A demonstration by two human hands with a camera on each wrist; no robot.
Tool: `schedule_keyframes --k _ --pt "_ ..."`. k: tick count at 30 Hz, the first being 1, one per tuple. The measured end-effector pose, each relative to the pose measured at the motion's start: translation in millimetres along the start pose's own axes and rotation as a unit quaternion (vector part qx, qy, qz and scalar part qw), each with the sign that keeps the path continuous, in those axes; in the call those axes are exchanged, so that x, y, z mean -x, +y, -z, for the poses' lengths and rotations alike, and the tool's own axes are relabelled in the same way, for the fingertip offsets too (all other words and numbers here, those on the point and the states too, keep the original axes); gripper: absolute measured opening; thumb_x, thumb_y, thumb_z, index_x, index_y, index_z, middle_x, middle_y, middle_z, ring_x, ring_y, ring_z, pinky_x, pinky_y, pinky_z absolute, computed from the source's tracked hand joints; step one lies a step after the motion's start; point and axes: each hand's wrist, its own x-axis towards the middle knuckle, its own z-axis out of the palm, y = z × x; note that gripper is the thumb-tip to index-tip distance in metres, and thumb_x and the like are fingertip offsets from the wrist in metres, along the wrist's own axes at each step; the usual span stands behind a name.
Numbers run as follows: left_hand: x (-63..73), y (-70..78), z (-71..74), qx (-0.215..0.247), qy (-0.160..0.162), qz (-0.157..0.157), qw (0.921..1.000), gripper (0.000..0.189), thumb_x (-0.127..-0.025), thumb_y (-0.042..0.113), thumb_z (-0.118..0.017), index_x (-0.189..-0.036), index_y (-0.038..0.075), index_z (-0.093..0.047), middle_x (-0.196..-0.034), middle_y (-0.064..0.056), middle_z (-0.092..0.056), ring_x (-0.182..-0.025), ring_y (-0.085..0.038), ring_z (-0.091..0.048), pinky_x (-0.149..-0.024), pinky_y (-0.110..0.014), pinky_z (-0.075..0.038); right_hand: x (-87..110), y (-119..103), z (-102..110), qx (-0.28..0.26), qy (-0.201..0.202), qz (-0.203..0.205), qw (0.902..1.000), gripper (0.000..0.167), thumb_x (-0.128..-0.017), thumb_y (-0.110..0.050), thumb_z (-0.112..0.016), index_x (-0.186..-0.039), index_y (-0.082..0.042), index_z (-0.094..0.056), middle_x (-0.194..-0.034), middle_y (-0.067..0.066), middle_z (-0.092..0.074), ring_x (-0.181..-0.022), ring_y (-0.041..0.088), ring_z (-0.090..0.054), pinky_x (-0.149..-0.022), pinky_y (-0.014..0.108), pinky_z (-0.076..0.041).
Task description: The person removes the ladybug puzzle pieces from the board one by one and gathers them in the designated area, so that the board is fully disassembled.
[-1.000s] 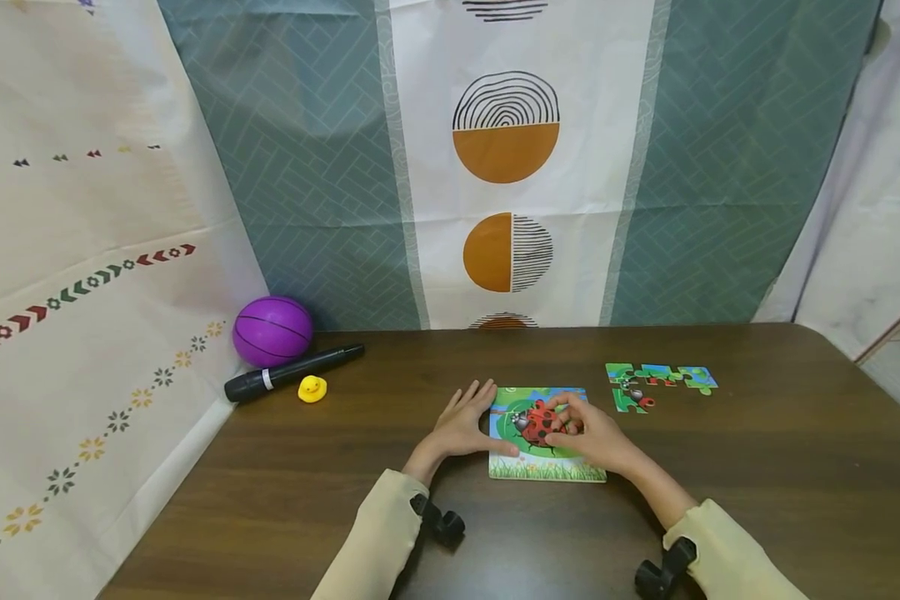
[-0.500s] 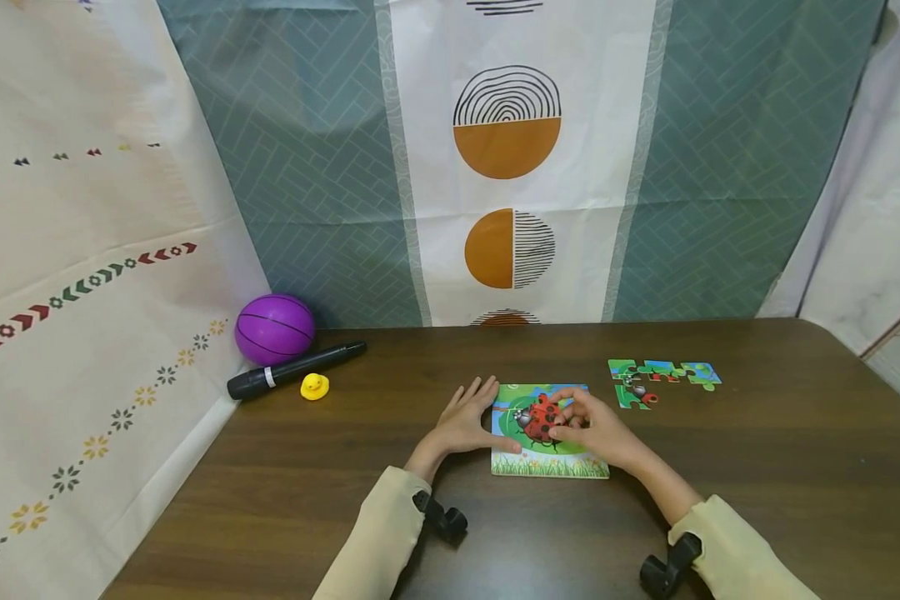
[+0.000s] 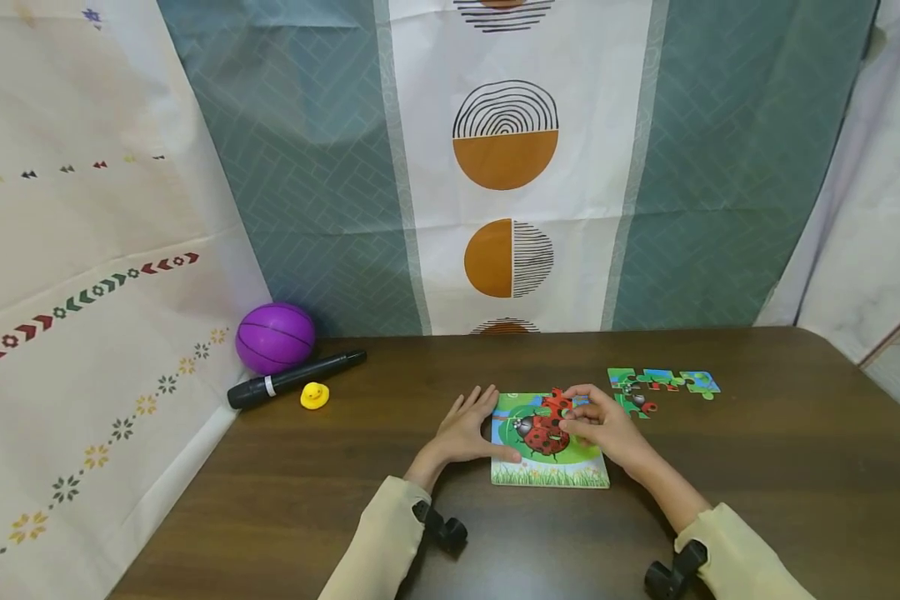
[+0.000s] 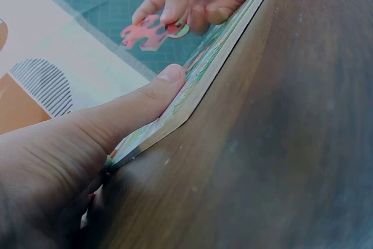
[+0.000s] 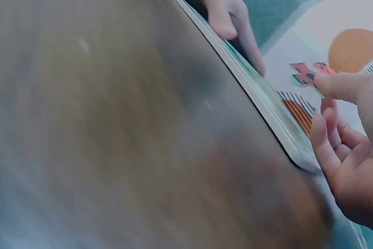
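A ladybug jigsaw puzzle board point(image 3: 549, 477) lies flat on the brown table, its picture showing a red ladybug on a green leaf. My left hand point(image 3: 467, 433) steadies its left side, fingers spread along the edge and thumb point(image 4: 166, 83) lying on the near part of the picture. Between thumb and index finger, my right hand point(image 3: 607, 427) pinches a red jigsaw piece point(image 4: 145, 34) with black spots and a bit of green. In the left wrist view the piece is clear of the board's surface. The other right fingers are loosely curled.
Several loose jigsaw pieces point(image 3: 632, 403) lie on the table point(image 3: 780, 467) to the right of the board. At the back left are a purple ball point(image 3: 274, 337), a black flashlight-like stick point(image 3: 300, 377) and a yellow rubber duck point(image 3: 314, 396). Curtains stand behind.
The right hand has lifted the red jigsaw piece and moved slightly right, so more of the ladybug picture shows. The left hand stays on the board. The head view has tilted slightly.
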Motion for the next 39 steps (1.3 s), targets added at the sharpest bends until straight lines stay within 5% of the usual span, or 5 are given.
schedule_keyframes --k 15,28,39 --pt "0.0 -0.2 -1.9 0.008 0.002 -0.006 0.9999 0.109 -0.075 0.051 -0.079 -0.157 0.009 -0.019 -0.166 -0.007 -0.013 -0.155 -0.028 -0.004 -0.125 -0.052 -0.004 16.4 8.5 64.9 0.039 0.101 0.009 0.994 0.049 -0.095 -0.024 -0.065 -0.136 -0.004 -0.047 -0.087 -0.025 -0.064 -0.081 0.003 -0.062 -0.071 0.024 -0.056" --pt "-0.6 -3.2 -2.5 0.01 0.004 -0.002 0.9999 0.111 -0.074 0.053 -0.079 -0.157 0.01 -0.019 -0.166 -0.005 -0.013 -0.155 -0.028 -0.004 -0.125 -0.051 -0.004 32.4 22.6 101.6 0.043 0.148 0.006 0.988 0.043 -0.097 -0.026 -0.061 -0.138 -0.016 -0.051 -0.091 -0.029 -0.062 -0.081 -0.005 -0.063 -0.069 0.018 -0.056" --pt "-0.5 -3.0 -2.6 0.013 0.006 -0.005 0.9999 0.11 -0.074 0.052 -0.08 -0.156 0.009 -0.02 -0.165 -0.006 -0.014 -0.155 -0.029 -0.004 -0.125 -0.052 -0.003 33.2 32.7 117.6 0.094 0.17 -0.025 0.9806 0.049 -0.097 -0.028 -0.061 -0.138 -0.004 -0.048 -0.086 -0.032 -0.057 -0.076 -0.005 -0.056 -0.064 0.021 -0.054"
